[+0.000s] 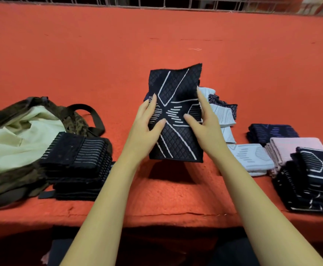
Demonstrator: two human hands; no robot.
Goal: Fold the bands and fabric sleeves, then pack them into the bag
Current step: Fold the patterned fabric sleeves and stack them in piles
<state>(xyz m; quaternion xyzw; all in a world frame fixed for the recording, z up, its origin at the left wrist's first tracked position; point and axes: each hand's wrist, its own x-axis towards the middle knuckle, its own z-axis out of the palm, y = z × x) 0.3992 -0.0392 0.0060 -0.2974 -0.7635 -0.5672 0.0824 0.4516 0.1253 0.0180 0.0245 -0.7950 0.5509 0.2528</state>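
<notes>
No lettering, label, brand or number is legible: the dark fabric sleeve [176, 83] above the red desk [99, 54] bears only white lines and a diamond weave (pattern, not script), as do the left stack [76, 154] and right stack [310, 179].

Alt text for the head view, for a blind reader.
The left hand and right hand hold a dark patterned sleeve above a red table. A camouflage bag and stacked dark bands lie left; folded sleeves sit right.
</notes>
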